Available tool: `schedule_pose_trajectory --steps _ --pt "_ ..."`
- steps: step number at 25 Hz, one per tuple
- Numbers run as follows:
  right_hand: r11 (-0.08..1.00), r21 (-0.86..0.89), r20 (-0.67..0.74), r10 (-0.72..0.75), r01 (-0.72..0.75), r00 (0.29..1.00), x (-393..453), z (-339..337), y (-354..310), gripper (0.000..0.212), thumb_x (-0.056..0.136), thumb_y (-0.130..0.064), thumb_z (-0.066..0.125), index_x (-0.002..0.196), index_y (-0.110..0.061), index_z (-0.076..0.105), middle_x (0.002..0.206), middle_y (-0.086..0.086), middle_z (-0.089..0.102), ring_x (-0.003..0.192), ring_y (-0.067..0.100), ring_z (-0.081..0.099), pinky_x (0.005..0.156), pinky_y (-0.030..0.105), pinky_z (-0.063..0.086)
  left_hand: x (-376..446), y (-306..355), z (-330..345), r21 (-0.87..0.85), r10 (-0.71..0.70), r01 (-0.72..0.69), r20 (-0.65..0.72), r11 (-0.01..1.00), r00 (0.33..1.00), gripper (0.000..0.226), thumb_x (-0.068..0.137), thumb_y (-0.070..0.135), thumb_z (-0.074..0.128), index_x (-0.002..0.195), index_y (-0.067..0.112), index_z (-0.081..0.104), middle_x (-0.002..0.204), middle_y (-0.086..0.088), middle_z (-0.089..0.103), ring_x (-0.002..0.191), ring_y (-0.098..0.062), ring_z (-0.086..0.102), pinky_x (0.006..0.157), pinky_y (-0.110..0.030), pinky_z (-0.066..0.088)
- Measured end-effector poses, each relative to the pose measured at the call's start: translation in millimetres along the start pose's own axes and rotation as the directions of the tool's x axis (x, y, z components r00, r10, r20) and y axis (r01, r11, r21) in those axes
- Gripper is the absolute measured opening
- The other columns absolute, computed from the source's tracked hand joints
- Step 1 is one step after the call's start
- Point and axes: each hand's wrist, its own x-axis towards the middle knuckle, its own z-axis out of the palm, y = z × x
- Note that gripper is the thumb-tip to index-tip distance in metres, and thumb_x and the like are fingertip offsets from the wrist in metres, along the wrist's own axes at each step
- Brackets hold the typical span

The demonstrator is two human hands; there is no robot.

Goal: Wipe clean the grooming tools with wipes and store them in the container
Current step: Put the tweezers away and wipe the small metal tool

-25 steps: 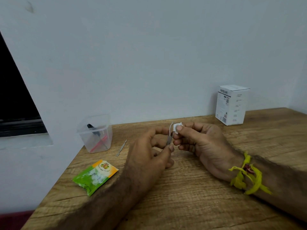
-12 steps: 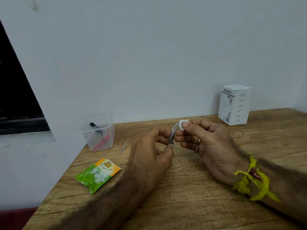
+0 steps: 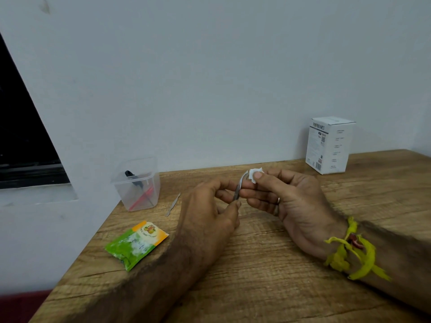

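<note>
My left hand [image 3: 210, 210] pinches the lower end of a small curved metal grooming tool [image 3: 238, 190] above the wooden table [image 3: 256, 276]. Its upper tip is wrapped in a small white wipe [image 3: 253, 175], which my right hand [image 3: 293, 203] pinches between thumb and fingers. A clear plastic container [image 3: 137, 185] stands at the table's far left corner with a black tool and a red tool inside. Just right of it a thin metal tool [image 3: 173, 204] lies flat on the table.
A green and orange wipe sachet [image 3: 135, 243] lies near the table's left edge. A white carton [image 3: 328, 145] stands against the wall at the far right. A yellow thread band circles my right wrist. A dark window opening is at the left.
The wipe in my right hand has slid up along the metal tool to its curved tip. Both hands have shifted slightly right in view.
</note>
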Motion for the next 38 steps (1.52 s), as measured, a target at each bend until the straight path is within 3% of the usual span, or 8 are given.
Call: schedule_pose_trajectory --steps 4,10,16,24,33,38 --pt "0.999 -0.038 0.021 0.007 -0.006 1.0 -2.2 0.2 -0.4 0.019 0.09 -0.012 0.068 0.102 0.003 0.067 0.09 0.02 0.076 0.076 0.026 0.075 0.063 0.027 0.061 1.6 -3.5 -1.3 0.085 0.042 -0.039 -0.028 0.996 0.999 0.027 0.075 0.013 0.073 0.09 0.034 0.067 0.077 0.008 0.07 0.067 -0.012 0.071 0.068 -0.041 0.06" --pt "0.993 -0.113 -0.026 -0.028 0.025 0.999 -3.5 0.9 -0.7 0.013 0.089 -0.013 0.069 0.095 -0.002 0.069 0.081 0.017 0.076 0.068 0.025 0.073 0.055 0.025 0.056 -2.3 -0.8 -2.2 0.171 0.11 -0.107 -0.009 0.979 0.994 0.027 0.076 0.014 0.075 0.092 0.034 0.064 0.077 0.008 0.066 0.063 -0.006 0.065 0.058 -0.02 0.053" --pt "0.979 -0.193 0.008 -0.071 0.071 0.997 -5.0 0.4 2.2 0.013 0.091 -0.009 0.068 0.096 0.002 0.069 0.08 0.017 0.075 0.069 0.027 0.073 0.062 0.032 0.058 -0.9 -1.7 -2.7 0.2 0.116 -0.106 -0.037 0.974 0.993 0.026 0.073 0.016 0.074 0.088 0.034 0.063 0.068 0.01 0.062 0.061 -0.003 0.062 0.057 -0.019 0.048" --pt "0.97 -0.219 0.014 -0.102 0.103 0.995 -2.7 -1.5 5.4 0.012 0.089 -0.009 0.069 0.094 0.002 0.071 0.079 0.018 0.075 0.067 0.025 0.072 0.061 0.031 0.058 -0.9 -2.5 -3.1 0.196 0.119 -0.112 -0.028 0.974 0.992 0.027 0.072 0.014 0.074 0.09 0.03 0.064 0.064 0.01 0.062 0.06 -0.003 0.062 0.061 -0.028 0.052" --pt "0.97 -0.221 0.096 -0.077 0.097 0.992 -1.6 -3.3 7.6 0.013 0.092 -0.01 0.065 0.095 -0.001 0.074 0.084 0.018 0.075 0.071 0.022 0.071 0.063 0.029 0.056 0.9 -4.4 -4.3 0.188 0.092 -0.084 -0.034 0.979 0.995 0.026 0.074 0.016 0.076 0.09 0.033 0.064 0.069 0.009 0.065 0.063 -0.003 0.065 0.06 -0.022 0.054" --pt "0.952 -0.287 0.151 -0.06 0.102 0.987 -1.3 -3.4 9.1 0.016 0.093 -0.012 0.064 0.093 0.001 0.074 0.082 0.015 0.075 0.07 0.019 0.068 0.061 0.029 0.052 0.9 -3.3 -4.4 0.156 0.085 -0.079 -0.034 0.985 0.996 0.025 0.073 0.018 0.078 0.092 0.03 0.067 0.068 0.007 0.067 0.062 -0.006 0.066 0.062 -0.036 0.059"
